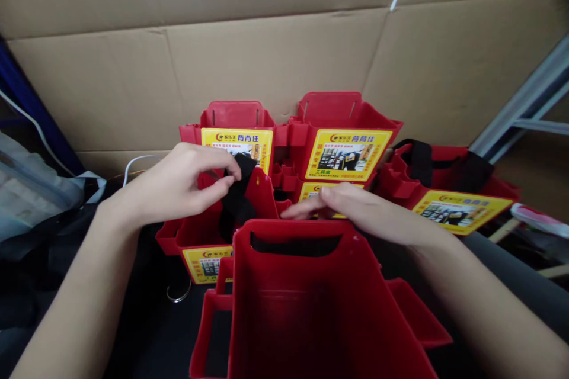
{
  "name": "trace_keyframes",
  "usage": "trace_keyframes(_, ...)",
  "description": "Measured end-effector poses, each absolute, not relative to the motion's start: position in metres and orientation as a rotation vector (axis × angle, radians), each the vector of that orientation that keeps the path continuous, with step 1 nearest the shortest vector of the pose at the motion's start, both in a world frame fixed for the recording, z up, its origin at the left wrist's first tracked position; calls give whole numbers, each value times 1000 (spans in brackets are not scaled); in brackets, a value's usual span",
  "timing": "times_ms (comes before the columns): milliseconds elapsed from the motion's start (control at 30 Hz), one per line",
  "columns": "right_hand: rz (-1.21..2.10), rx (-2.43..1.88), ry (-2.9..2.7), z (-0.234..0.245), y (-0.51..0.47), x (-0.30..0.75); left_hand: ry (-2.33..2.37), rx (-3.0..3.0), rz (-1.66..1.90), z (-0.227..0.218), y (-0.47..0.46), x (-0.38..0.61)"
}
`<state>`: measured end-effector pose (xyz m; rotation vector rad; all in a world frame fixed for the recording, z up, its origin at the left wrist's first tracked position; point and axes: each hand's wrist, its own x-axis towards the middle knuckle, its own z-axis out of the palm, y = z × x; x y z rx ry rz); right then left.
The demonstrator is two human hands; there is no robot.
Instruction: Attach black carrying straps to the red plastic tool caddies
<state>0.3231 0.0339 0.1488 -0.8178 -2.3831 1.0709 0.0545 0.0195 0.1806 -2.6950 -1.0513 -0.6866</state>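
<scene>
Black strap (240, 204) is pinched by the left hand (195, 183); the half-open right hand's (355, 206) hold cannot be told; three-o'clock toolbox (462, 212) is strapped, twelve-o'clock toolbox (349, 151) seemingly unstrapped.

Past the right hand (355, 206), a yellow paper sticker (349, 155) on a red plastic box (331, 109) says "背背佳" and "工具盒"; another yellow sticker (249, 143) past the left hand (189, 180) says "背背佳".
</scene>
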Motion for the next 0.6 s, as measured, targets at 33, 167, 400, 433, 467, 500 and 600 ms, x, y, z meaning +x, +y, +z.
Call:
trace_keyframes(33,1103,-807,-2331,148,38,320,-995,-2674,-762,179,20,59)
trace_keyframes(167,730,-678,-2293,150,56,300,-815,-2668,-892,170,22,79)
trace_keyframes(400,154,-445,-2449,168,64,280,-746,-2756,-969,162,21,92)
trace_keyframes(433,248,-396,-2486,171,65,280,-744,-2768,-955,162,21,91)
trace_keyframes(467,374,-352,-2535,173,65,280,-734,-2779,-943,163,20,91)
trace_keyframes(500,504,-316,-2578,175,67,282,-720,-2791,-930,164,19,91)
trace_keyframes(600,695,-344,-2625,181,73,290,-724,-2803,-887,166,16,91)
